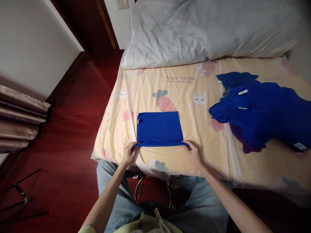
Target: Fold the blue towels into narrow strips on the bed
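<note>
A blue cloth [159, 126] lies flat on the bed in front of me, folded into a neat rectangle with a small tag at its left edge. Its near edge is turned up in a narrow strip. My left hand [130, 152] pinches the left end of that strip between thumb and fingers. At the opposite end, my right hand [192, 152] grips the strip's right corner the same way. Whether the cloth is a garment or a towel cannot be made out.
A loose pile of blue cloths [262, 110] with white tags lies to the right, a purple piece [245, 140] beneath it. A grey quilt [170, 35] is bunched along the bed's far side. The bed sheet [187, 97] is pale yellow. Black metal legs [25, 199] stand at lower left.
</note>
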A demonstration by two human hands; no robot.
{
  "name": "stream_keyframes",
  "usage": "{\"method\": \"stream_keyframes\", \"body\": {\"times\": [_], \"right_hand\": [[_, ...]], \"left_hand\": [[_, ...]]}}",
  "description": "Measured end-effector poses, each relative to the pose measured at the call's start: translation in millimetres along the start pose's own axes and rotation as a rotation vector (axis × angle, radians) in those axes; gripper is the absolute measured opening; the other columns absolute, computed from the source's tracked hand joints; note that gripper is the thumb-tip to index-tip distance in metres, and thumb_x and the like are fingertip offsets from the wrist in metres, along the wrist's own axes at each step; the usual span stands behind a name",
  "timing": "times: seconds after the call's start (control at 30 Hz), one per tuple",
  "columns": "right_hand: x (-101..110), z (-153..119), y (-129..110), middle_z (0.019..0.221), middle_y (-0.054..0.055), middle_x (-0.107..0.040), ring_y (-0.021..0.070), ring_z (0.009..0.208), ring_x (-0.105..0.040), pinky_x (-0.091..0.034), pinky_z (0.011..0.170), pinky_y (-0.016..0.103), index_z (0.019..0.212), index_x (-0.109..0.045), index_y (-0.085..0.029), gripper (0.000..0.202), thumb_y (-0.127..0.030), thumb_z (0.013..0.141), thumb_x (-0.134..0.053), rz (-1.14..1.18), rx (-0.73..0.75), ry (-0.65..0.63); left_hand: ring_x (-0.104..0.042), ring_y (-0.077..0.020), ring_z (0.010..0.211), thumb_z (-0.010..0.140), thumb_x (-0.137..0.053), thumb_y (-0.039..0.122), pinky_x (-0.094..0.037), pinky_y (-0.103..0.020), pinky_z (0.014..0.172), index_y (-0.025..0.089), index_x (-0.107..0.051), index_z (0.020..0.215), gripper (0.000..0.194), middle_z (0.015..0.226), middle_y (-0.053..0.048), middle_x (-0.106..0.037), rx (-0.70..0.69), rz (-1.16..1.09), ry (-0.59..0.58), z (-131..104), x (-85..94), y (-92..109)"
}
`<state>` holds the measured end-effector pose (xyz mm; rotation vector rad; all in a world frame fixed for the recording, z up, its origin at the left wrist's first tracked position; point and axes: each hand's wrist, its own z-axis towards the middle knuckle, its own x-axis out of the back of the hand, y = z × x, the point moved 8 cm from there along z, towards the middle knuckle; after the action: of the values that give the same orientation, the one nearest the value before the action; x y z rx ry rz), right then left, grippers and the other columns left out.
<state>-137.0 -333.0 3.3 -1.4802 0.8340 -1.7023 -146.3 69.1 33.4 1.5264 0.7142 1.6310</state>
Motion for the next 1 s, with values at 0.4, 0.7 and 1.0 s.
{"method": "stream_keyframes", "body": {"times": [0.4,0.7,1.0], "right_hand": [[0.9,19.3,2.1,0.074,0.006,-0.070,0.0188,0.065,-0.061,-0.053,0.062,0.030,0.083,-0.068,-0.019,0.051,-0.069,0.091,-0.059,0.042,-0.168,0.200],[-3.4,25.4,-2.6,0.077,0.007,-0.072,0.0196,0.067,-0.064,-0.053,0.064,0.031,0.090,-0.070,-0.019,0.055,-0.071,0.093,-0.054,0.024,-0.161,0.253],[-6.9,25.8,12.6,0.079,0.008,-0.074,0.0199,0.069,-0.066,-0.052,0.066,0.030,0.089,-0.073,-0.017,0.049,-0.065,0.091,-0.063,0.045,-0.187,0.320]], "left_hand": [[-0.072,-0.0206,0.075,0.089,-0.069,0.052,-0.058,-0.031,0.070,0.017,-0.074,0.097,0.035,0.084,-0.008,-0.077,0.327,-0.137,0.248,18.5,5.1,-15.3],[-0.069,-0.0195,0.065,0.087,-0.069,0.055,-0.053,-0.027,0.059,0.016,-0.074,0.095,0.040,0.072,-0.006,-0.073,0.388,-0.148,0.275,30.4,4.5,-18.9],[-0.064,-0.0167,0.060,0.090,-0.067,0.051,-0.050,-0.026,0.057,0.016,-0.073,0.089,0.035,0.067,-0.004,-0.068,0.363,-0.074,0.359,26.8,6.3,-8.5]]}}
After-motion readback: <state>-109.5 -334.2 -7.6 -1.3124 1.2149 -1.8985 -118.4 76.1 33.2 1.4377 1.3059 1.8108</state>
